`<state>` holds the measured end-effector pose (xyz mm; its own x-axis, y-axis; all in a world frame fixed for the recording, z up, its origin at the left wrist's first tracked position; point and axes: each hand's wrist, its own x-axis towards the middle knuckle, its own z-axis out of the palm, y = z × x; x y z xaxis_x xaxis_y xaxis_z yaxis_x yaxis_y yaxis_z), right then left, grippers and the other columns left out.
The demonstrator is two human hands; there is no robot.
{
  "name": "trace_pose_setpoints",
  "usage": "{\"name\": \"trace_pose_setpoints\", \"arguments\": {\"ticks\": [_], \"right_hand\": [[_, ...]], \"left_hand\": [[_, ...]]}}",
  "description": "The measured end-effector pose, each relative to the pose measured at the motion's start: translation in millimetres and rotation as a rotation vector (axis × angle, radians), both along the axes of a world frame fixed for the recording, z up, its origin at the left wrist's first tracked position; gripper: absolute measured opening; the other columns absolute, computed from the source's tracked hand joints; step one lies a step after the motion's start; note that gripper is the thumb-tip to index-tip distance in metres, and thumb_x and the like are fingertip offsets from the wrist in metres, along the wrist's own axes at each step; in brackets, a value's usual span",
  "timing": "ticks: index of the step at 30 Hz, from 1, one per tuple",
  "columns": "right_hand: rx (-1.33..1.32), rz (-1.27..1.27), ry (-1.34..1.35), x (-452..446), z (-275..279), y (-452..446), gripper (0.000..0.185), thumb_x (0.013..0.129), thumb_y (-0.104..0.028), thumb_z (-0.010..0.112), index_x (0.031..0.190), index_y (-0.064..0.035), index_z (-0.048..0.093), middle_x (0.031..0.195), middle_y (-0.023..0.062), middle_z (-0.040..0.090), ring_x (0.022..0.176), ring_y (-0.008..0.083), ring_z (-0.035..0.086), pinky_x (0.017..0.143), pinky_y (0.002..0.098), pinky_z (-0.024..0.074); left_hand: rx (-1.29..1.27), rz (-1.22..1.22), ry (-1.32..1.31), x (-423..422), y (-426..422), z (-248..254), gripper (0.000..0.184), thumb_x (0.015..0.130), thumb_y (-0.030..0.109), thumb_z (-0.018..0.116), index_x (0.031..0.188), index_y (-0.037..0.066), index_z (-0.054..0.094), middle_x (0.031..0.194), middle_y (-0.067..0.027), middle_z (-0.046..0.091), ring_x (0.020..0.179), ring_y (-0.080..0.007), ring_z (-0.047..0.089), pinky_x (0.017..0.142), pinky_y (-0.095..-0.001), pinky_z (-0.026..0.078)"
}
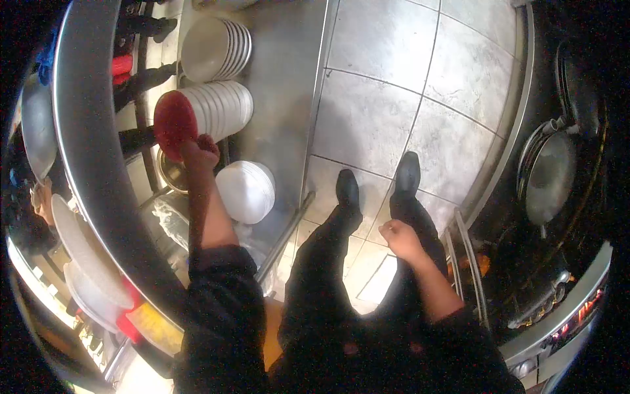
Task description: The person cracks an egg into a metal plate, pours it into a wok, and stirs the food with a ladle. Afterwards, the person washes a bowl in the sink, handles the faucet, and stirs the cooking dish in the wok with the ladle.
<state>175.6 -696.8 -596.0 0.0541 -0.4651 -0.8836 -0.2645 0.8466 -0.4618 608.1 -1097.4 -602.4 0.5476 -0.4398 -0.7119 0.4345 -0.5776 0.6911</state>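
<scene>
A tiled floor (380,39) spreads under the person, beside a steel counter (282,92). On the counter stand the white dishes, nested, likely to save room: a tall stack (226,111) in the middle, a shorter far stack (210,49) beyond it, and a low stack (246,192) nearest the person. Across the aisle, a pan (550,177) rests in the dark area at the right.

The red dish (175,121) is at the top end of the tall stack, its face towards the camera; whether it touches the white dishes cannot be told. The left hand (200,151) is closed on its near rim, fingers curled at the edge, probably because a rim gives an easy grip and leaves the face uncovered. The right hand (401,240), well apart, hangs loosely curled in front of the leg; nothing shows in it, though its palm is hidden.
</scene>
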Motion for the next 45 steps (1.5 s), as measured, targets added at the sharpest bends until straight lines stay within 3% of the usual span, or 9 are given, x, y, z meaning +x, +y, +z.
{"name": "trace_pose_setpoints", "arguments": {"ticks": [5,12,15,30,34,35,39,40,45], "right_hand": [[0.043,0.013,-0.003,0,-3,-2,0.039,0.085,-0.040,0.059,0.094,-0.0032,0.067,0.093,0.0216,0.066,0.092,0.0386,0.063,0.082,0.0422,0.0492],[0.001,-0.028,-0.050,-5,-12,6,0.038,0.087,-0.035,0.059,0.096,0.0010,0.063,0.075,0.0113,0.063,0.062,0.0186,0.062,0.061,0.0332,0.0493],[0.043,0.008,-0.020,-4,-8,-1,0.039,0.087,-0.040,0.056,0.092,-0.0031,0.066,0.091,0.0194,0.066,0.089,0.0367,0.063,0.080,0.0406,0.0495],[-0.149,0.209,-0.048,10,-19,-24,0.037,0.090,-0.036,0.050,0.090,-0.0024,0.065,0.094,0.0205,0.064,0.089,0.0386,0.061,0.079,0.0412,0.0496],[-0.332,0.189,-0.041,37,-7,-109,0.033,0.088,-0.032,0.052,0.085,-0.0020,0.064,0.086,0.0203,0.064,0.080,0.0395,0.062,0.072,0.0454,0.0496],[-0.369,0.223,-0.059,55,-12,-144,0.031,0.087,-0.031,0.053,0.084,-0.0018,0.064,0.084,0.0201,0.065,0.077,0.0399,0.062,0.071,0.0467,0.0495],[-0.915,0.056,-0.134,159,-20,-291,0.035,0.086,-0.033,0.051,0.082,-0.0001,0.063,0.079,0.0207,0.064,0.079,0.0401,0.062,0.071,0.0450,0.0497],[-1.193,0.534,0.070,198,-37,-344,0.037,0.086,-0.034,0.049,0.079,-0.0015,0.065,0.081,0.0212,0.065,0.079,0.0406,0.062,0.074,0.0457,0.0500],[-0.871,0.177,0.114,290,-30,-444,0.035,0.081,-0.037,0.052,0.086,-0.0088,0.073,0.091,0.0139,0.069,0.085,0.0338,0.066,0.068,0.0446,0.0540]], "left_hand": [[-0.005,-0.258,-0.052,-1,15,16,0.023,0.079,0.035,0.051,0.081,0.013,0.056,0.065,-0.0030,0.057,0.054,-0.0173,0.058,0.045,-0.0268,0.042],[-0.040,0.040,0.085,-12,6,1,0.022,0.080,0.035,0.053,0.080,0.013,0.057,0.066,-0.0038,0.057,0.059,-0.0164,0.058,0.047,-0.0270,0.045],[-0.081,0.209,0.143,-15,4,16,0.019,0.080,0.032,0.053,0.076,0.013,0.057,0.065,-0.0028,0.056,0.058,-0.0145,0.056,0.048,-0.0267,0.044],[-0.500,0.047,0.368,12,24,15,0.014,0.083,0.029,0.057,0.082,0.015,0.056,0.062,0.0019,0.050,0.053,-0.0115,0.049,0.052,-0.0255,0.045],[-0.603,-0.048,0.386,-24,50,69,0.016,0.082,0.029,0.060,0.083,0.014,0.059,0.062,0.0021,0.051,0.052,-0.0121,0.049,0.052,-0.0254,0.048],[-0.577,0.046,0.745,16,54,55,0.021,0.079,0.033,0.063,0.077,0.012,0.059,0.061,0.0017,0.052,0.051,-0.0132,0.050,0.051,-0.0276,0.049],[-0.390,0.277,0.487,7,97,72,0.018,0.079,0.027,0.063,0.075,0.010,0.058,0.061,0.0007,0.053,0.050,-0.0128,0.050,0.051,-0.0277,0.049],[-0.311,0.348,0.321,-6,109,78,0.017,0.079,0.024,0.062,0.075,0.009,0.057,0.061,0.0008,0.052,0.050,-0.0127,0.050,0.051,-0.0273,0.050],[-0.335,0.478,0.432,26,181,62,0.013,0.083,0.018,0.056,0.074,0.010,0.053,0.061,-0.0030,0.049,0.056,-0.0150,0.050,0.053,-0.0292,0.045]]}}
